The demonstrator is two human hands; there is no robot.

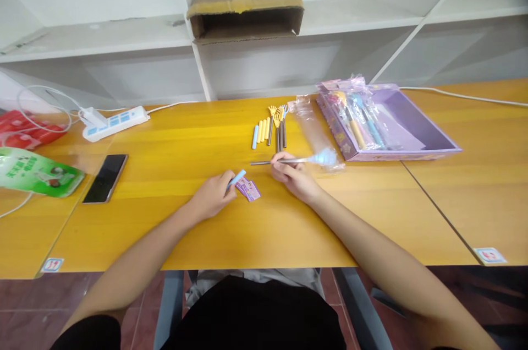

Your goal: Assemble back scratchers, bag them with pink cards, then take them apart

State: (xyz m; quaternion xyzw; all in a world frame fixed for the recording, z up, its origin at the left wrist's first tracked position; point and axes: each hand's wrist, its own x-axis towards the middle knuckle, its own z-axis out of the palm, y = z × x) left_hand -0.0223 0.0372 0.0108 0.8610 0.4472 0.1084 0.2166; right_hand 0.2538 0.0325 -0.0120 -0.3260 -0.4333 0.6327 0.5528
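Note:
My left hand (214,195) is closed around a short light-blue handle sleeve (237,177), which sticks out past the fingers. Purple printed cards (249,189) lie on the table beside it. In my right hand (293,174) is a back scratcher, gripped by its thin metal rod (260,163); its bare end points left and its light-blue head (324,157), blurred, points right. Beyond the hands lie several yellow handle sleeves (263,131) with a blue sleeve (254,137). Next to them are several back scratchers (278,119) with yellow or blue hand-shaped heads and bare metal rods.
A purple box (412,119) holds wrapped back scratchers (358,119). Clear plastic wrapping (311,124) lies left of it. At left are a phone (106,178), a green bag (39,172), red packaging (28,130) and a power strip (117,122). A cardboard box (247,6) sits on the shelf.

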